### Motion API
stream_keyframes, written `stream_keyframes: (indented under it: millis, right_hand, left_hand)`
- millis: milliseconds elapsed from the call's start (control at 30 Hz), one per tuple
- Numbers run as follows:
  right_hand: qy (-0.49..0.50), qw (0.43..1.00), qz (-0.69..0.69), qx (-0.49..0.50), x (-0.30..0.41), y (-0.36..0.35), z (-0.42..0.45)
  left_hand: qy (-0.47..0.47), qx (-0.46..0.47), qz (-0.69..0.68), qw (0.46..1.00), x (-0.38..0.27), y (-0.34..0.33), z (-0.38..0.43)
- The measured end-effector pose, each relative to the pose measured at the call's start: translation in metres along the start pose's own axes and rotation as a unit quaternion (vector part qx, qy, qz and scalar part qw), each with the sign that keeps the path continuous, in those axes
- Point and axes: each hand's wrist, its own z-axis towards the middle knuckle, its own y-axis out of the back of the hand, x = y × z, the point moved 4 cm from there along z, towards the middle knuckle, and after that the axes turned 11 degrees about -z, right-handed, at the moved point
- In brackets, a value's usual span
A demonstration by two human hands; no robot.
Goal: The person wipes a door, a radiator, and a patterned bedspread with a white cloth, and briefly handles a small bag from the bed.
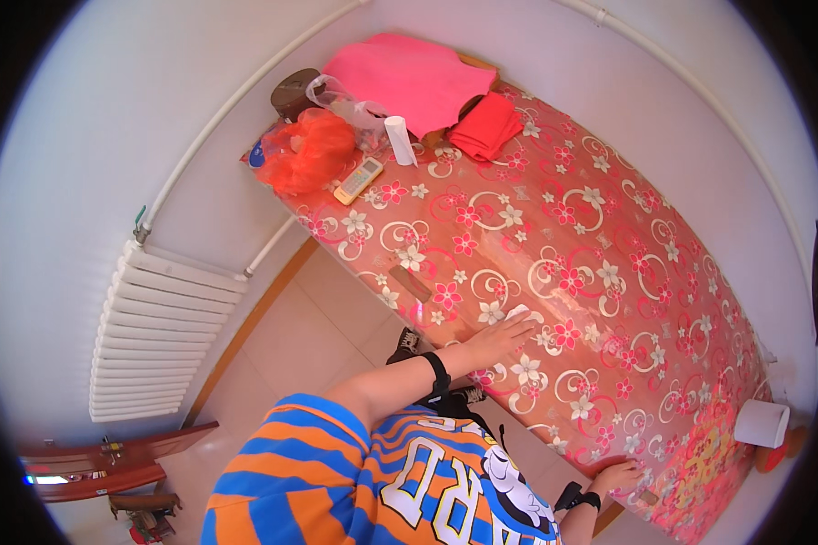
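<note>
My left hand (pixel 501 343) is palm down on a floral tablecloth (pixel 450 204) with a glossy surface. Beneath its fingertips is a small white piece, seemingly folded tissue (pixel 526 314), pressed against the cloth. Further right, near the table's front edge, my right hand (pixel 617 475) rests with its fingers spread on the tablecloth and nothing visible in it. A brown rectangular patch (pixel 410 283) lies left of my left hand, and a smaller tan patch (pixel 648 497) is beside my right hand.
At the table's far left are a remote control (pixel 359 181), a white roll (pixel 400 141), an orange plastic bag (pixel 307 151), a brown round container (pixel 296 94), a pink cloth (pixel 409 78) and folded red cloth (pixel 485 128). A white container (pixel 761 423) stands far right. A radiator (pixel 167 334) lines the wall.
</note>
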Motion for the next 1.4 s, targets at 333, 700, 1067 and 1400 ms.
stream_keyframes:
  millis: [333, 700, 1067, 1400]
  right_hand:
    - [0.025, 0.977, 0.212, 0.03, 0.181, 0.099, -0.024]
    - [0.087, 0.955, 0.275, 0.069, 0.471, 0.139, -0.072]
    - [0.073, 0.976, 0.176, 0.11, 0.487, 0.127, -0.076]
    - [0.083, 0.978, 0.161, 0.107, 0.482, 0.118, -0.076]
  left_hand:
    - [-0.084, -0.071, 0.006, 0.994, 0.066, 0.076, -0.039]
    - [0.04, -0.341, 0.079, 0.936, 0.196, 0.408, -0.107]
    - [0.156, -0.266, 0.212, 0.927, 0.257, 0.456, -0.065]
    - [0.08, -0.143, 0.258, 0.952, 0.295, 0.464, -0.071]
